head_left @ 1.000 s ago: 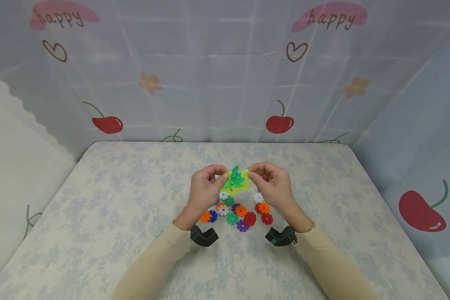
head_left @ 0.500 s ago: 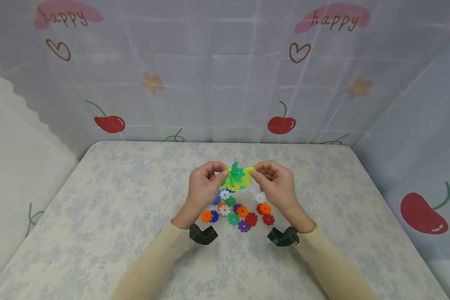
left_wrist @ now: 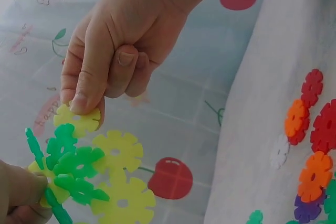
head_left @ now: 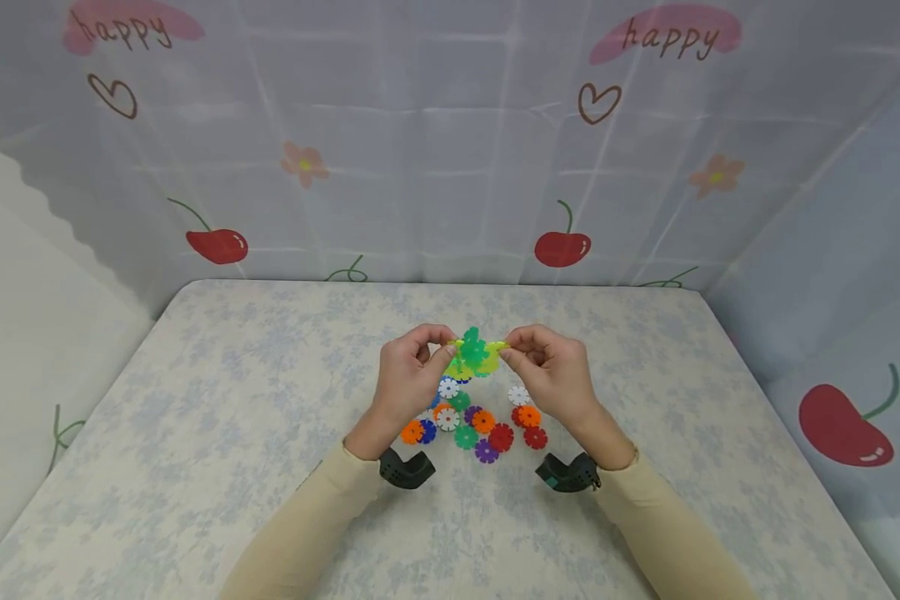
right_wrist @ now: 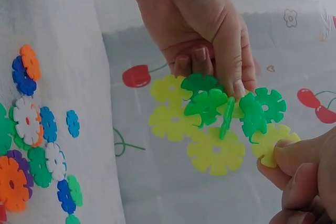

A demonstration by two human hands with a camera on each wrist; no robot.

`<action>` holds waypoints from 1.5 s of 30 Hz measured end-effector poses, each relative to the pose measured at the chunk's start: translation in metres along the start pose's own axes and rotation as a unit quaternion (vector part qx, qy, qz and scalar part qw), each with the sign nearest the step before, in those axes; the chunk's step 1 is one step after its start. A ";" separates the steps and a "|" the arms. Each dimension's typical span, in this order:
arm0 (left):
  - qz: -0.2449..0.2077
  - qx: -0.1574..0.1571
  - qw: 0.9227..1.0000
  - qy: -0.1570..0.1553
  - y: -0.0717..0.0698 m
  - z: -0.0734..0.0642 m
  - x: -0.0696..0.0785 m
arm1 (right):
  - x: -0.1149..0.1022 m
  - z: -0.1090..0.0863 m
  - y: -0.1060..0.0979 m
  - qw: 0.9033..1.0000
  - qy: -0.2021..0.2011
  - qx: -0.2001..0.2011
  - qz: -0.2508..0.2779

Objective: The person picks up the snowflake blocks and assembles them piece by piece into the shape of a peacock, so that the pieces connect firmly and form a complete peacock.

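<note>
I hold a small cluster of interlocking snowflake discs [head_left: 472, 354] in the air between my two hands, above the surface [head_left: 195, 433] and just beyond a loose pile of discs. The cluster is made of yellow and green pieces slotted into one another — some lie flat, some stand edge-on.

My left hand [head_left: 408, 375] pinches the cluster's left side, thumb and forefinger curled onto a yellow piece. My right hand [head_left: 547, 371] pinches a yellow disc [left_wrist: 79, 120] at the cluster's right edge between thumb and forefinger; its other fingers are folded in toward the palm.

Below the cluster, the loose discs [head_left: 472, 421] lie flat on the pale, flower-patterned surface — orange, red, white, blue, purple and green, several touching or overlapping. My sleeves are cream. A curtain [head_left: 450, 150] printed with cherries, hearts and the word "happy" hangs behind and to the sides.
</note>
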State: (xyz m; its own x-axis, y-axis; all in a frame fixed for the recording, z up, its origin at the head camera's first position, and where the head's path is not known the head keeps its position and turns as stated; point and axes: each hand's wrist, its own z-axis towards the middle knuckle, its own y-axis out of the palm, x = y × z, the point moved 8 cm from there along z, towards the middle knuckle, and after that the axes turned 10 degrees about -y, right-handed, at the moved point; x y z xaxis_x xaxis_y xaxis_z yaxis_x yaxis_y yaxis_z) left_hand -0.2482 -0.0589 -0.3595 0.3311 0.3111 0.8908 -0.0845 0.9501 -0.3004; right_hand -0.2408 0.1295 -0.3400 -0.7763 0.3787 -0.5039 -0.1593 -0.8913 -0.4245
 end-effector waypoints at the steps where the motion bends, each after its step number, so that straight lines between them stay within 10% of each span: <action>1: 0.000 0.002 1.000 0.000 0.000 0.000 0.000 | 0.000 0.000 0.000 1.000 -0.001 0.002 -0.001; 14: -0.002 0.002 1.000 0.026 0.006 0.000 0.005 | 0.004 -0.002 -0.003 1.000 0.013 0.023 0.014; 23: 0.001 -0.013 1.000 -0.020 -0.002 0.009 -0.007 | 0.013 -0.006 0.009 0.994 0.090 0.014 0.054; 31: -0.045 0.042 0.997 -0.052 -0.025 0.018 -0.020 | 0.043 -0.013 0.027 0.982 0.169 -0.054 0.070; 36: -0.084 0.060 0.992 -0.069 -0.031 0.019 -0.022 | 0.066 -0.029 0.056 0.961 0.211 -0.176 0.024; 41: -0.093 0.047 0.991 -0.080 -0.029 0.019 -0.024 | 0.073 -0.043 0.082 0.936 0.222 -0.272 0.037; 45: -0.098 0.052 0.989 -0.093 -0.029 0.019 -0.026 | 0.069 -0.048 0.097 0.933 0.175 -0.313 0.026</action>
State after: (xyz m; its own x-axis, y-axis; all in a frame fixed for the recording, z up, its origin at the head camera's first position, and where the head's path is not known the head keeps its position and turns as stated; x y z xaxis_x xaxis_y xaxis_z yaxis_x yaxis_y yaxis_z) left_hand -0.2721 -0.0943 -0.3672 0.1732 0.1099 0.9787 -0.1353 0.9870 -0.0869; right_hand -0.2806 0.0811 -0.4515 -0.5087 0.4943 -0.7049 0.3467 -0.6319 -0.6932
